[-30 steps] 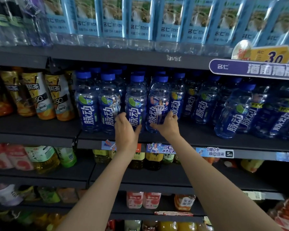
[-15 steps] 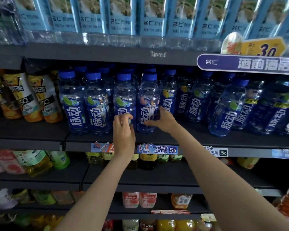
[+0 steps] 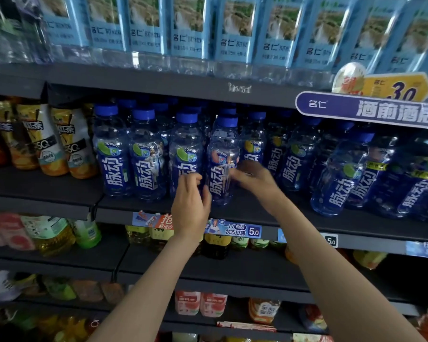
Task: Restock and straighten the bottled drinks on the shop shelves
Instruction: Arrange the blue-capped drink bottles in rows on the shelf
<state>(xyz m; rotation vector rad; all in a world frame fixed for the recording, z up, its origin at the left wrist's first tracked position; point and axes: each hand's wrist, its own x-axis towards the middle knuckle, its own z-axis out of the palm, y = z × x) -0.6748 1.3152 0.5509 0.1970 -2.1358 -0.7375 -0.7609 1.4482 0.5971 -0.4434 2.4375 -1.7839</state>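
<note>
Blue-capped, blue-labelled drink bottles stand in rows on the dark middle shelf (image 3: 232, 213). My left hand (image 3: 190, 206) reaches up with its fingers curled against the lower front of the third blue bottle (image 3: 185, 154) from the left. The fourth blue bottle (image 3: 221, 156) stands slightly forward of the row and leans a little to the left. My right hand (image 3: 255, 178), blurred, holds this bottle's right side at label height. The two hands are close together, with the fourth bottle between them.
More blue bottles (image 3: 336, 183) lean at the right of the same shelf. Orange tea bottles (image 3: 77, 151) stand at the left. Pale blue water bottles (image 3: 188, 28) fill the shelf above, and a purple sign (image 3: 366, 109) juts out. Price tags (image 3: 235, 229) line the shelf edge.
Both hands have moved up from the bottles' bases to label height. The left hand's fingers curled onto the third bottle. The view shifted slightly left.
</note>
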